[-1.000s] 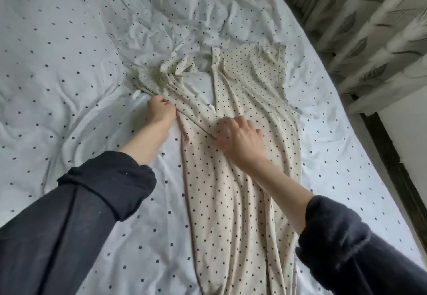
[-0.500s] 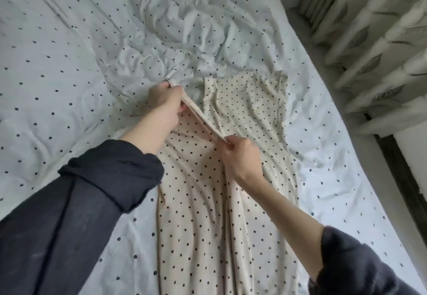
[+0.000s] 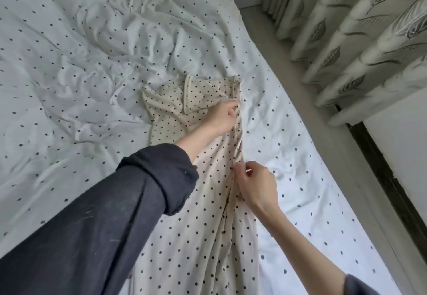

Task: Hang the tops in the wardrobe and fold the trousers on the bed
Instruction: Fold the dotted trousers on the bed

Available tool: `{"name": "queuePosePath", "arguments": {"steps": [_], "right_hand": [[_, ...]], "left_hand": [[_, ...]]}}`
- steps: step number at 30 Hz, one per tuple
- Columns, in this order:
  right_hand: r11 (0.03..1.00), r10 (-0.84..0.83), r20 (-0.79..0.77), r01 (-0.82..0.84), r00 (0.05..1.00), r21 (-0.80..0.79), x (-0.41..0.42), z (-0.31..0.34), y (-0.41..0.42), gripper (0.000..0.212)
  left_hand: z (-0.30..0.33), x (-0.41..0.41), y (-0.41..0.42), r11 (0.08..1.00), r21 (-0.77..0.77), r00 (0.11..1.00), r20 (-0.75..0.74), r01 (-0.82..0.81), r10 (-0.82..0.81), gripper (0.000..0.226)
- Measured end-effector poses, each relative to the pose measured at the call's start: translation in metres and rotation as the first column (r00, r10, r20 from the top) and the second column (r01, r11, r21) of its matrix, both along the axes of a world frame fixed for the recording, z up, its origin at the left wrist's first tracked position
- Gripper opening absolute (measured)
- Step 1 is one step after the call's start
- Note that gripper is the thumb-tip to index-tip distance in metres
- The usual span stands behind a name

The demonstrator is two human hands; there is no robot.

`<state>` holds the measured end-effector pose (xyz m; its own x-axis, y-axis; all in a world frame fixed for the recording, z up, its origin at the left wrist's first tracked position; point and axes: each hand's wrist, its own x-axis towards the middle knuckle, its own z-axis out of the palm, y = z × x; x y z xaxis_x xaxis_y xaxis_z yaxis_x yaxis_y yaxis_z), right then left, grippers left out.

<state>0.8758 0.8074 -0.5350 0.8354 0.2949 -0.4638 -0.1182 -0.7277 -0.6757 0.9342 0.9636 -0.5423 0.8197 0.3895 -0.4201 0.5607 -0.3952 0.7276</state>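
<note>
A pair of cream cotton trousers with small black dots (image 3: 196,244) lies lengthwise on the bed's white, black-dotted sheet (image 3: 69,87), one leg laid over the other, its far end creased and bunched. The left hand (image 3: 221,117), reaching across in a dark sleeve (image 3: 129,202), pinches the trousers' right edge near the far end. The right hand (image 3: 256,186) grips the same edge nearer the person, fingers curled round the gathered cloth.
</note>
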Motion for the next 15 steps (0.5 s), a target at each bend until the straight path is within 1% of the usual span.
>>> {"name": "queuePosePath", "arguments": {"steps": [3,6,8,11,13,15], "right_hand": [[1.0,-0.012,-0.133,0.015,0.991,0.021,-0.003,0.002,-0.004,0.041],[0.995,0.093,-0.289,-0.099,0.953,-0.008,-0.013,0.007,-0.015,0.046],[0.985,0.163,-0.368,-0.172,0.915,0.009,-0.02,0.013,-0.02,0.044],[0.966,0.247,-0.365,-0.259,0.898,0.017,-0.03,0.015,-0.026,0.029],[0.982,0.182,-0.334,-0.186,0.925,0.019,-0.032,0.014,-0.03,0.02],[0.998,0.065,-0.28,-0.065,0.958,0.008,-0.034,0.014,-0.039,0.02]], "left_hand": [[-0.007,-0.023,-0.001,0.999,0.048,0.999,0.043,-0.016,0.014,0.046],[-0.007,-0.054,-0.003,0.985,0.153,0.991,0.115,-0.079,0.061,0.036],[-0.002,-0.079,-0.007,0.969,0.227,0.987,0.148,-0.1,0.067,0.033],[0.007,-0.122,-0.022,0.918,0.375,0.982,0.176,-0.127,0.064,0.029],[0.013,-0.146,-0.036,0.908,0.404,0.985,0.164,-0.111,0.047,0.027],[0.019,-0.171,-0.051,0.938,0.339,0.991,0.128,-0.074,0.032,0.028]]}}
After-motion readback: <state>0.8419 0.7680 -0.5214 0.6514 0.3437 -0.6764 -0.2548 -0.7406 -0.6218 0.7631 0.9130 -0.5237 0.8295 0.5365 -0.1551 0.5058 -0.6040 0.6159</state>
